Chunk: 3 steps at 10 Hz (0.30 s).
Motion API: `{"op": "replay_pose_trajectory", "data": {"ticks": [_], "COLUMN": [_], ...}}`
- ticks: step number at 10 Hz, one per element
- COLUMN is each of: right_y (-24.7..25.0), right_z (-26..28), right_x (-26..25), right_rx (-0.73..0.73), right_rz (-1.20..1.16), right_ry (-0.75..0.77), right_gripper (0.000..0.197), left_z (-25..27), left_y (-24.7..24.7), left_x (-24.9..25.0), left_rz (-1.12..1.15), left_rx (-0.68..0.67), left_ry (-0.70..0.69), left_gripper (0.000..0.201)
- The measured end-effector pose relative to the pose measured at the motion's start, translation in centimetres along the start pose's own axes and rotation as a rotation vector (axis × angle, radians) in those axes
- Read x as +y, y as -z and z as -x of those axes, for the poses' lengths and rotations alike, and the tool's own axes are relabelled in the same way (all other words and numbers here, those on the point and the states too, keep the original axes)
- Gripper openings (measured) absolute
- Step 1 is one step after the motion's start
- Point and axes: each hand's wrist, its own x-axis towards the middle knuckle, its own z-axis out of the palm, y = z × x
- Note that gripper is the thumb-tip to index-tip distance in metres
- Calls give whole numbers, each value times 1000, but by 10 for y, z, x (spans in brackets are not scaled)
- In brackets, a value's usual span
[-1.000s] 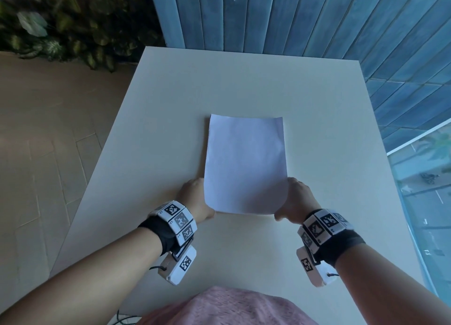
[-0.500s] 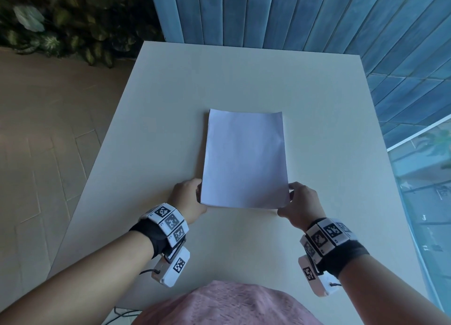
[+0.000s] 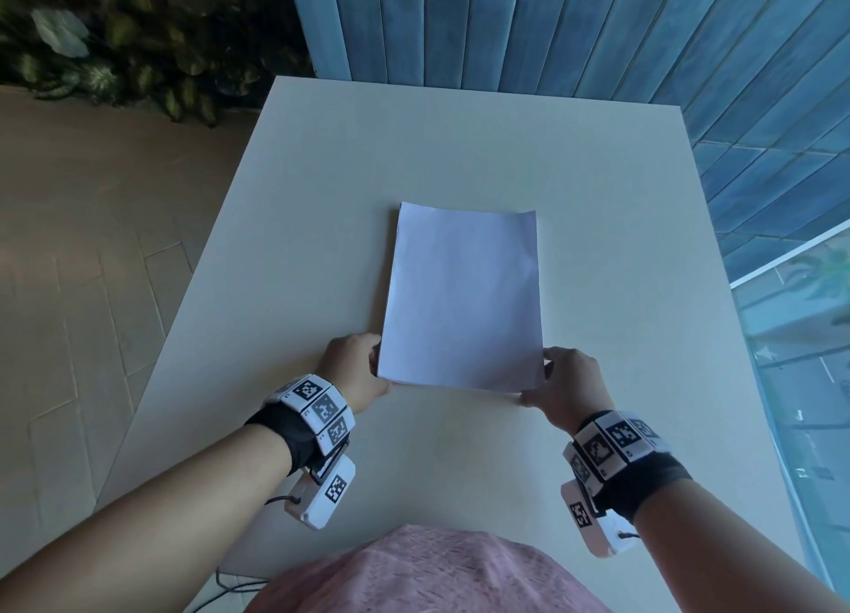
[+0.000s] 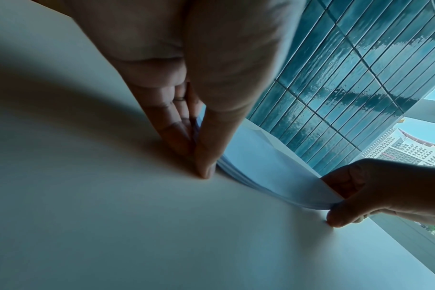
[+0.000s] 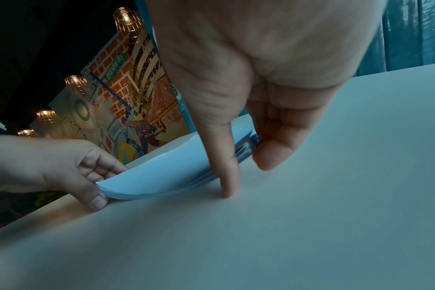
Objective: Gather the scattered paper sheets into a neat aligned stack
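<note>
A stack of white paper sheets [image 3: 462,299] lies lengthwise on the middle of the pale table [image 3: 322,189], edges nearly flush, a few sheets offset at its far left side. My left hand [image 3: 379,368] brackets the near left corner, thumb on the near edge and fingers along the left side. My right hand [image 3: 539,380] holds the near right corner the same way. In the left wrist view the left hand [image 4: 195,160] pinches the stack [image 4: 261,160] at its corner. In the right wrist view the right hand [image 5: 247,176] clamps the stack [image 5: 162,170] between thumb and fingers.
The table's far edge meets a blue tiled wall [image 3: 552,28]. A glass wall [image 3: 809,359] runs along the right. Leafy plants [image 3: 138,37] and a tiled floor [image 3: 92,267] lie to the left. My pink-clothed torso [image 3: 427,571] is at the near edge.
The near end of the stack, held raised over my hands a second ago, has come down onto the table. Both hands have shifted outward to its near corners.
</note>
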Motion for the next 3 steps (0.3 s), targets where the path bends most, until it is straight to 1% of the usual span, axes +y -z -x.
{"op": "replay_pose_trajectory", "data": {"ticks": [1,2,3], "right_y": [4,7,7], "right_z": [6,11,20], "right_x": [2,7,19], "right_rx": [6,4,17], "right_rz": [5,1,-23], "right_ry": [40,20,-29], "right_gripper": [38,72,84], "left_z": [1,6,16], "left_y": [0,1,0], "left_x": [-5,-10,-26], "left_rz": [-4,-19,17], "left_rx": [-6,4,11], "left_ry": [4,17,56], "left_gripper": [20,26,40]}}
